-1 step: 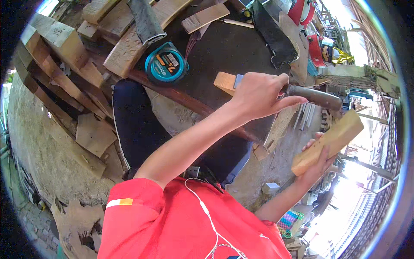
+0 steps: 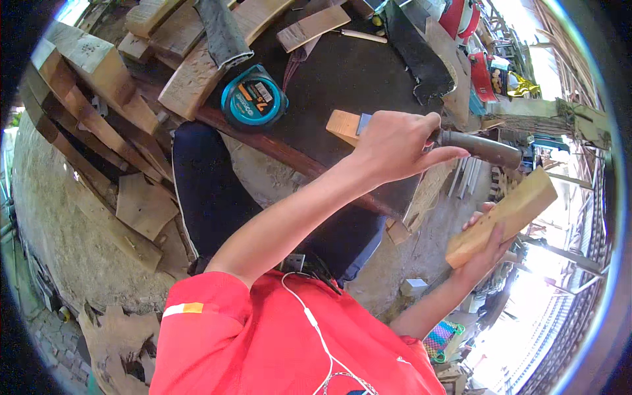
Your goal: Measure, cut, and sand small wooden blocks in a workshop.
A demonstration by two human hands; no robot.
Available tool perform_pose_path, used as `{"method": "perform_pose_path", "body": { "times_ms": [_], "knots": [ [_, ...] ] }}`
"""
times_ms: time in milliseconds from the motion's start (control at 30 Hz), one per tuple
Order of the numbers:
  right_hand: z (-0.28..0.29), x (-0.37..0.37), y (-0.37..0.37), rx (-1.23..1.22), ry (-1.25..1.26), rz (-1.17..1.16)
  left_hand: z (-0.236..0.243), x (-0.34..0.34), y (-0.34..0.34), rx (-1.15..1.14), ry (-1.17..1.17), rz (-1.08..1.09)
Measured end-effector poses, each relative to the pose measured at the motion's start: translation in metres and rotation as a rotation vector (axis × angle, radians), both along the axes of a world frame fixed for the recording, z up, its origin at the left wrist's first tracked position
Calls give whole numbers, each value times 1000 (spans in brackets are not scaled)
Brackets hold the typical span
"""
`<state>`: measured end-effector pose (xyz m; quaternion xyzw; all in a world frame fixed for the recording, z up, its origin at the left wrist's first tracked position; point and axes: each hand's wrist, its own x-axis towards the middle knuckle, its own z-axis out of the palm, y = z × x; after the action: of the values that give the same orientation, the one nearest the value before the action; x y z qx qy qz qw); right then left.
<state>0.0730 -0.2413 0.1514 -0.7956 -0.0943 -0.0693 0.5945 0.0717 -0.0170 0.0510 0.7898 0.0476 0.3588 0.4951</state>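
My left hand [image 2: 398, 146] is closed around a chisel [image 2: 487, 150], whose thick dark tubular handle sticks out to the right. A flat grey-blue blade shows at the left of the fist, against a small pale wood piece [image 2: 342, 125] on the dark worktable [image 2: 342, 79]. How far the blade meets the wood is hidden by my hand. Over to the right, my right hand [image 2: 490, 247] grips a thick rectangular wood block [image 2: 503, 214] from beneath, fingers wrapped around its side. The block is tilted, with its upper end just below the chisel handle's end, seemingly apart from it.
A teal tape measure [image 2: 253, 99] lies near the table's front edge. Long wood beams [image 2: 99, 62] are stacked at the left. A wood offcut [image 2: 314, 27], a pale-handled tool [image 2: 364, 35] and a black curved strip [image 2: 415, 56] lie at the back.
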Motion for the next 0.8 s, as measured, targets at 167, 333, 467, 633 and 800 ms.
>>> {"method": "perform_pose_path", "body": {
  "times_ms": [167,333,467,633,800],
  "knots": [
    [1,-4,0,-51,-53,52,-2,-1,0,26,8,-23],
    [-1,-9,1,-91,-73,82,-1,-1,2,9,-9,-31],
    [1,-10,1,-94,-87,65,0,1,11,-154,10,-68],
    [3,-10,-1,-91,-84,44,-3,-3,18,-171,19,-105],
    [1,-10,1,-125,-46,62,-7,-6,20,-110,17,-117]
  ]
}}
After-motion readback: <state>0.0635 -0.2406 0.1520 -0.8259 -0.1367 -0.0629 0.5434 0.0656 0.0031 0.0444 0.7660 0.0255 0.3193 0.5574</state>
